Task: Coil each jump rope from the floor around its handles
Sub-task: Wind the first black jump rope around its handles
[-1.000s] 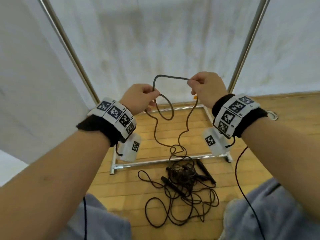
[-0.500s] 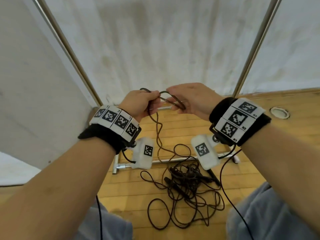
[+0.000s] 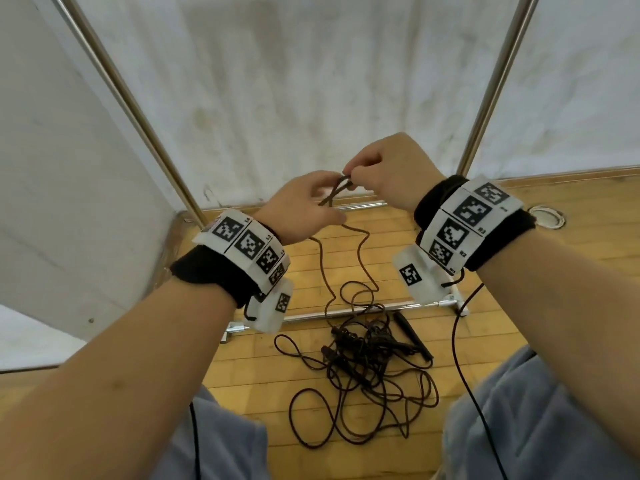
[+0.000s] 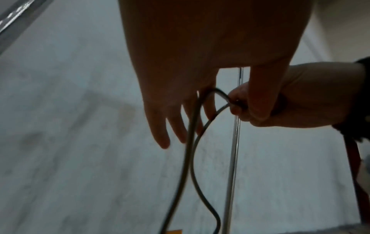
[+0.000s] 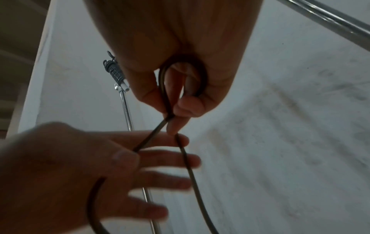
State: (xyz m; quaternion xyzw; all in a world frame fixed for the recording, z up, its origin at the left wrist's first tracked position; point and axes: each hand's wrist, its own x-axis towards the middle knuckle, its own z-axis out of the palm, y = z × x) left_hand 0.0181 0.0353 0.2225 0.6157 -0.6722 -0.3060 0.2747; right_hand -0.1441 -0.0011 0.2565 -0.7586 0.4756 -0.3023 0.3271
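A dark jump rope (image 3: 337, 192) is held up between both hands, and two strands of it hang down to a tangled pile of ropes (image 3: 363, 372) on the wooden floor. Black handles (image 3: 412, 336) lie in that pile. My right hand (image 3: 388, 171) pinches a small folded loop (image 5: 202, 76) of the rope between thumb and fingers. Just below and left of it, my left hand (image 3: 301, 206) spreads straight fingers (image 4: 160, 134) while its thumb (image 5: 124, 158) pins a strand against the palm. The rope's own handles are not in either hand.
A metal frame stands ahead, with slanted poles (image 3: 138, 109) and a floor bar (image 3: 346, 308) right behind the pile. White cloth hangs behind it. A white ring (image 3: 547, 218) lies on the floor at the right. My knees (image 3: 540, 427) flank the pile.
The hands came together from a wide stretch of rope. The right hand now pinches a tight small loop and has risen. The left hand's fingers have spread out of a fist.
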